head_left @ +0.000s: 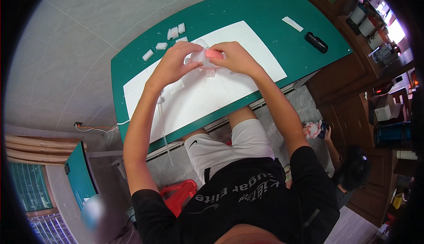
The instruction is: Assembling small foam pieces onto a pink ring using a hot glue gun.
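Over a white sheet (247,45) on the green table, my two hands meet around a small white and pink piece of work. My left hand (174,63) has its thumb and fingers closed on a white, foam-like piece (198,57). A pink piece (214,54) is pinched in my right hand (236,57), right against the white one. Its material I cannot make out. Just below the hands a small pale pink scrap (210,73) shows. Near my left forearm a thin pale rod (163,124) sticks out past the table's near edge.
White foam blocks (161,46) lie on the green table (282,5) beyond my left hand. At the right are a white strip (292,24) and a black oblong object (316,42). A red stool (179,195) stands at lower left; another person (353,164) is at lower right.
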`<state>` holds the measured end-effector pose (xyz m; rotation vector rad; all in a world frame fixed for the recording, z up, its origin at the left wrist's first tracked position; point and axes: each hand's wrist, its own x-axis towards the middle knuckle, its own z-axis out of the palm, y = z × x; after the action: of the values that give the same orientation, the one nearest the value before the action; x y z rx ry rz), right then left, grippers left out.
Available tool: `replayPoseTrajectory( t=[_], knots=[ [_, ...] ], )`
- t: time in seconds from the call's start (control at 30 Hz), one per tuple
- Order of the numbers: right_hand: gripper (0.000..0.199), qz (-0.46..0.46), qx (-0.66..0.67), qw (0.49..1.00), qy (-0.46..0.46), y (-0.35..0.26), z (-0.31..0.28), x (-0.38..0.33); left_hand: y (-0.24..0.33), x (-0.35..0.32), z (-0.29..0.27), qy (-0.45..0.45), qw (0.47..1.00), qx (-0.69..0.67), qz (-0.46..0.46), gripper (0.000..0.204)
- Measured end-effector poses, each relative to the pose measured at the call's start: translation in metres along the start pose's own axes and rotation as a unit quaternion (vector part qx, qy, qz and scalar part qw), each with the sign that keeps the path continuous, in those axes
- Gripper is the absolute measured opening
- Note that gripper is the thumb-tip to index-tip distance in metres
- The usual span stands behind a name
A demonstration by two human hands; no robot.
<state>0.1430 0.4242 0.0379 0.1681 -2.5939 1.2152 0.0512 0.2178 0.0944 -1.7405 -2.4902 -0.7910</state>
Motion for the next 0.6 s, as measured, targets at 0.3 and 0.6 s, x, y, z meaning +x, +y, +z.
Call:
replayPoseTrajectory(
  t=[0.3, 0.6],
  knots=[
    [0.038, 0.019, 0.006, 1.0, -0.008, 0.0044, -0.0024, 0.0009, -0.0021, 0.0057, 0.0052, 0.016, 1.0, -0.01, 0.018, 0.038],
    [0.04, 0.022, 0.019, 1.0, -0.007, 0.0076, -0.0022, -0.0002, -0.0024, 0.0063, 0.0059, -0.011, 1.0, -0.011, -0.009, 0.041]
  ],
)
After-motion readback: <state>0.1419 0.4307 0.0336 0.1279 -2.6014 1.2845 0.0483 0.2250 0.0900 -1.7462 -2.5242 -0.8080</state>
